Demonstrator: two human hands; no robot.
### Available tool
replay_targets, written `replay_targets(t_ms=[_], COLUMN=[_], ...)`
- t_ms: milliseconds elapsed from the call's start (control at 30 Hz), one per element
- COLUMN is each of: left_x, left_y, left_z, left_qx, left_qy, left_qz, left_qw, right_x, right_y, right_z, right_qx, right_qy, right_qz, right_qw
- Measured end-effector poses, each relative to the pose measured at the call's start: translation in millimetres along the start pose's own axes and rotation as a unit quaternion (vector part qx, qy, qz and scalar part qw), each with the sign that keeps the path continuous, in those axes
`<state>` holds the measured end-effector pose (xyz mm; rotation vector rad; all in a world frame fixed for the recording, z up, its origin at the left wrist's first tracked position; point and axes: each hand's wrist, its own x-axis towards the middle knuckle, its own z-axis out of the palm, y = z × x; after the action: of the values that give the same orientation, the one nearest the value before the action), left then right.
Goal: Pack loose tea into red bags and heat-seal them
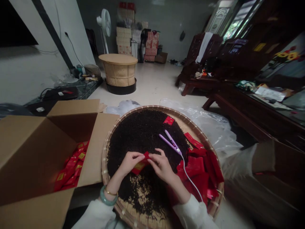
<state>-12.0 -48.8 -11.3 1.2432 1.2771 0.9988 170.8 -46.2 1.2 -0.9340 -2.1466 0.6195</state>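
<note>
Between my two hands is a small red packet (pixel 137 168), held by its top edge over the tray. My left hand (pixel 130 162) pinches the packet's left corner with thumb and fingertips. On the other side, my right hand (pixel 162 165) grips the right corner, its index finger raised. Below lies a round woven bamboo tray (pixel 104 168) spread with dark, loose tea-like leaves (pixel 133 130). A purple hair straightener (pixel 170 143) with a white cord rests on the leaves, its jaws apart. Flat red packets (pixel 195 165) are heaped at the tray's right, and a single red packet (pixel 169 120) lies near the far rim.
An open cardboard box (pixel 28 152) at the left holds several filled red packets (pixel 71 165). Clear plastic sheeting (pixel 202 124) lies on the floor behind the tray. A round covered basket (pixel 119 70), a white fan (pixel 106 25) and dark wooden furniture (pixel 238 98) stand farther off.
</note>
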Motion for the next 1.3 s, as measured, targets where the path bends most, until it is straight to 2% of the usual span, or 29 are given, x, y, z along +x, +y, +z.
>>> replay_targets(t_ms=[100,200,267,333,400,500,700,867,933,1100,1200,1300], left_x=[-2.8,-5.3,-5.6,-5.1,-4.6,-5.5,-9.2,-12.0,-14.2,-16.7,-14.3,-11.0], left_y=[3.4,6.7,6.5,4.4,2.2,1.5,5.3,9.8,11.4,3.8,-6.5,-12.9], left_z=[1.4,4.1,5.5,5.6,4.4,1.6,1.7,5.1,6.2,8.2,7.1,4.0], left_qx=[0.033,0.069,0.092,0.118,0.167,0.270,0.400,0.493,0.518,0.542,0.511,0.462], left_qy=[0.000,-0.024,-0.041,-0.039,-0.013,0.013,-0.058,-0.041,-0.026,0.033,0.052,0.078], left_qz=[0.030,0.092,0.123,0.142,0.170,0.232,0.298,0.337,0.340,0.301,0.313,0.330], left_qw=[0.999,0.993,0.987,0.982,0.971,0.934,0.865,0.801,0.785,0.784,0.799,0.819], right_x=[1.5,4.2,4.6,4.0,2.8,1.5,-1.5,-3.2,-2.0,5.3,10.3,14.8], right_y=[-6.9,-14.3,-16.4,-14.7,-10.0,-1.4,5.0,3.9,3.6,-0.7,-7.0,-11.7], right_z=[-5.2,-7.6,-5.2,-0.8,2.8,4.0,6.9,11.9,12.3,19.5,24.6,19.8], right_qx=[0.027,0.044,0.045,0.047,0.067,0.135,0.302,0.372,0.386,0.428,0.442,0.450], right_qy=[-0.099,-0.200,-0.230,-0.215,-0.182,-0.147,-0.109,-0.118,-0.123,-0.091,-0.080,-0.095], right_qz=[0.034,0.049,0.068,0.092,0.106,0.138,0.232,0.275,0.283,0.277,0.274,0.260], right_qw=[0.994,0.977,0.970,0.971,0.975,0.970,0.918,0.879,0.869,0.856,0.850,0.849])
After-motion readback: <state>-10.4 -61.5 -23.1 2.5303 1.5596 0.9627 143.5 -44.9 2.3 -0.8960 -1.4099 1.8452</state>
